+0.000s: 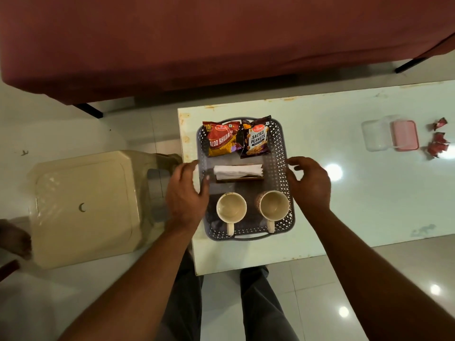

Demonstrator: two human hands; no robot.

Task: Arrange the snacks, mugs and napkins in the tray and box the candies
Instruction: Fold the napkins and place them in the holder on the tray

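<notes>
A grey perforated tray (283,156) sits on the left end of the white table (357,193). Inside it lie an orange snack packet (221,140) and a salted peanuts packet (256,140) at the far end, white napkins (237,171) in a holder in the middle, and two cream mugs (231,208) (273,205) at the near end. My left hand (186,193) hovers at the tray's left rim, fingers spread. My right hand (310,183) hovers at the right rim, also empty. Far right lie red candies (437,141), a pink box (405,135) and a clear lid (375,135).
A maroon sofa (221,40) fills the far side beyond the table. A cream plastic stool (83,207) stands on the tiled floor to the left of the table. My legs (261,306) are below the table's near edge. A foot shows at the left edge.
</notes>
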